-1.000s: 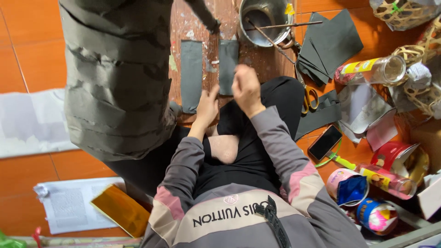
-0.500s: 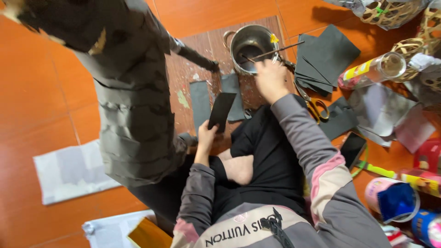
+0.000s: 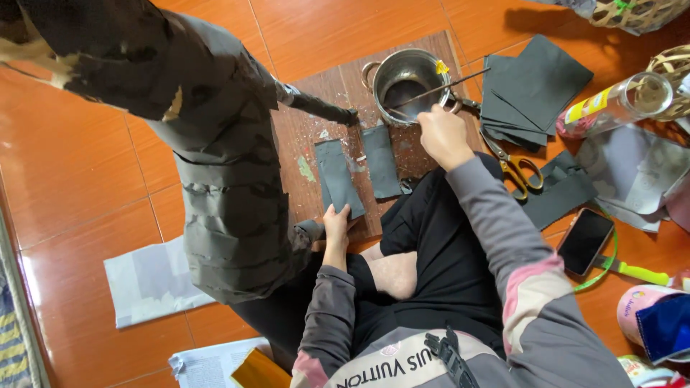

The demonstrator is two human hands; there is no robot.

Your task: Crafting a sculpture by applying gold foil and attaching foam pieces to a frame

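The left hand (image 3: 336, 224) is laid flat on the near end of a grey paper strip (image 3: 338, 179), whose long axis runs away across the board (image 3: 345, 86); the right hand (image 3: 442, 135) is closed on a thin stick (image 3: 438, 90) at the metal pot (image 3: 406, 79), farther from the strip

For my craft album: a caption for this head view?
Right hand at steel pot, left hand on grey paper strip.

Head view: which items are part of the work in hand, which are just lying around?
In use:
left hand on dark paper strip
right hand at metal pot, holding thin stick
wooden board
large dark paper-covered figure

Lying about:
scissors
phone
dark sheet stack
bottle
newspaper
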